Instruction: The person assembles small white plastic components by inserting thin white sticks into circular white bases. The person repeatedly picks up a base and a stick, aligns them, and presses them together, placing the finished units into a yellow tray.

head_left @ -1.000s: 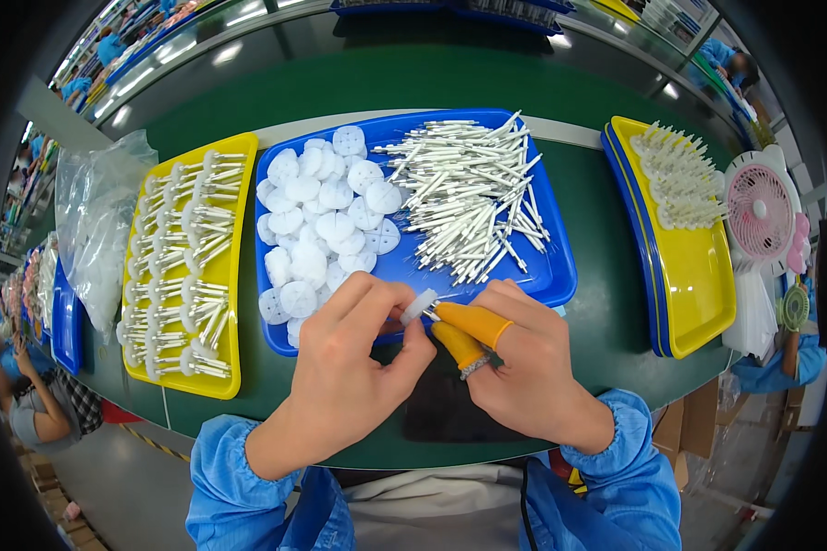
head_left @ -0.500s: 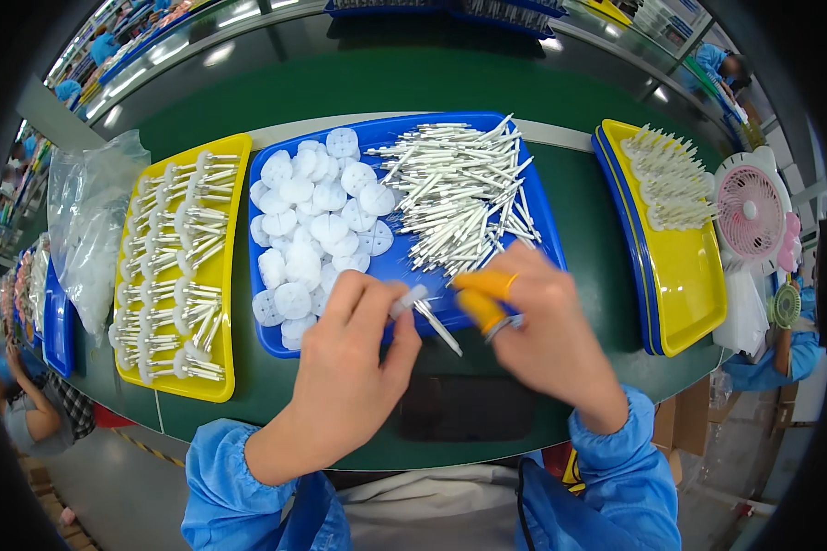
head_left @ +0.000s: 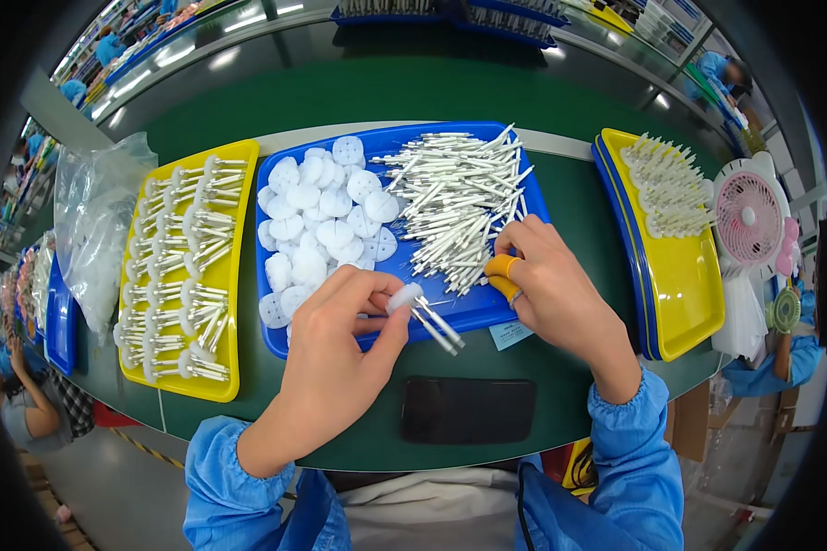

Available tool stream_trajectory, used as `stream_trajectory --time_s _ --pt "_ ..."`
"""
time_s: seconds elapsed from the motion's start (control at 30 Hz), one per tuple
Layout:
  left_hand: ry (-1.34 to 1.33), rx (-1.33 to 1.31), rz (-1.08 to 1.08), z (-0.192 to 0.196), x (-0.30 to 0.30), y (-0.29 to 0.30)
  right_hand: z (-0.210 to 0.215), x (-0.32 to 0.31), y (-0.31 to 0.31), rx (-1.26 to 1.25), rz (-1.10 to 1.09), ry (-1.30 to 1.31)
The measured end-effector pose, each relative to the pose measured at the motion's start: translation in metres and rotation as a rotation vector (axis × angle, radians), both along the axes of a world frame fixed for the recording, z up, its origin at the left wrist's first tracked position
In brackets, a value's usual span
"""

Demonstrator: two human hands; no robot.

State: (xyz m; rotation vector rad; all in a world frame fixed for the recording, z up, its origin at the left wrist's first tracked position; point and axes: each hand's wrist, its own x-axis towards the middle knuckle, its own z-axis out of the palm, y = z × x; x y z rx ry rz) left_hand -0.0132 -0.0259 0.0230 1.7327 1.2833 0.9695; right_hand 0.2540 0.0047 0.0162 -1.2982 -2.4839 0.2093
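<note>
Left hand point(head_left: 333, 342) is pinching a likely light, stiff disc point(head_left: 405, 296) by its rim; right hand point(head_left: 553, 286), grip unclear, is hovering beside rods point(head_left: 450, 197).

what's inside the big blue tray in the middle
The blue tray holds white discs at left, white sticks at right. What lies beneath them, or behind the left hand and right hand, is hidden.
</note>
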Motion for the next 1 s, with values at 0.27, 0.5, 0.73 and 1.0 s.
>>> stream_trajectory --time_s 0.27,0.5,0.73,1.0 --pt "0.005 0.007 -0.023 -0.004 0.002 -0.003 0.019 -0.032 -0.037 -0.244 0.007 0.516" --pt "0.034 0.073 -0.026 -0.003 0.005 -0.003 0.009 -0.043 -0.042 -0.258 0.097 0.436" --pt "0.038 0.086 0.003 -0.007 0.005 -0.004 0.005 -0.040 -0.036 -0.140 0.045 0.409" --pt "0.053 0.125 -0.003 -0.009 0.008 -0.006 0.003 -0.052 -0.042 -0.155 0.045 0.375"
